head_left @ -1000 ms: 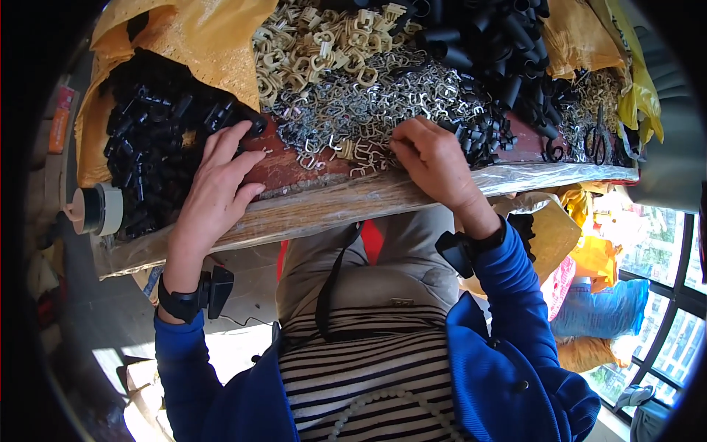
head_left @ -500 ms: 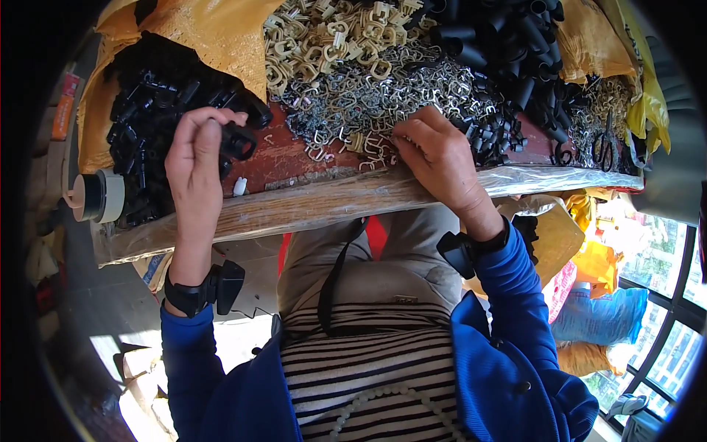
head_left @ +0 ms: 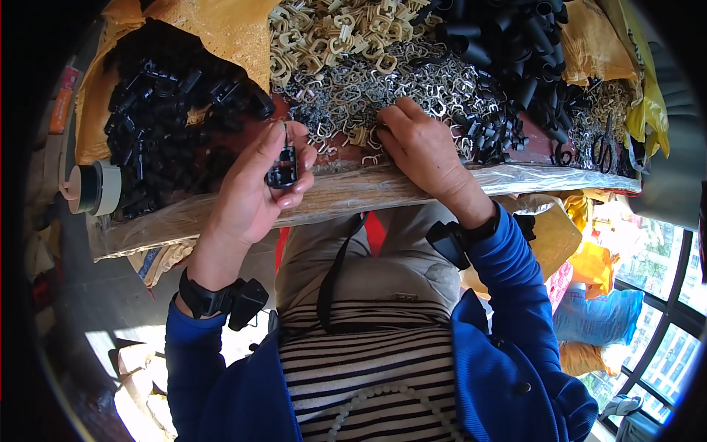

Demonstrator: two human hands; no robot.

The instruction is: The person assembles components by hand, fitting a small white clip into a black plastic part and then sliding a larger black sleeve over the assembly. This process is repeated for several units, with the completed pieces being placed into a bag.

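A: Status of the left hand (head_left: 254, 184)?
B: Mostly closed. Thumb and fingers around a black part (head_left: 283, 174), frame-like, openings toward the camera. Looks like a firm pinch on the sides.

A: And relative to the counter (head_left: 353, 194)?
B: Over the front edge, apparently lifted clear. Between the black pile (head_left: 143, 144) on the left and the silver clips (head_left: 383, 85) on the right, touching neither.

A: Right hand (head_left: 426, 151)?
B: Low at the near edge of the clips, back of hand up, fingers curled in toward the thumb. Barely open, if at all. Can't tell about anything in the grip: fingertips partly hidden.

A: Other stock?
B: Beige pieces (head_left: 331, 37) behind the clips, black tubes (head_left: 523, 51) at far right, black bits (head_left: 486, 134) just right of the knuckles.

A: Read on the step?
B: Probably between pick and join: left side loaded, right side at the clips. Too small to tell about anything seated inside the black part.

A: Next move calls for?
B: Best guess: steady left grip, openings facing up, plus a fine fingertip pick on the right. Watch for tangles; likely to drag neighbours along.
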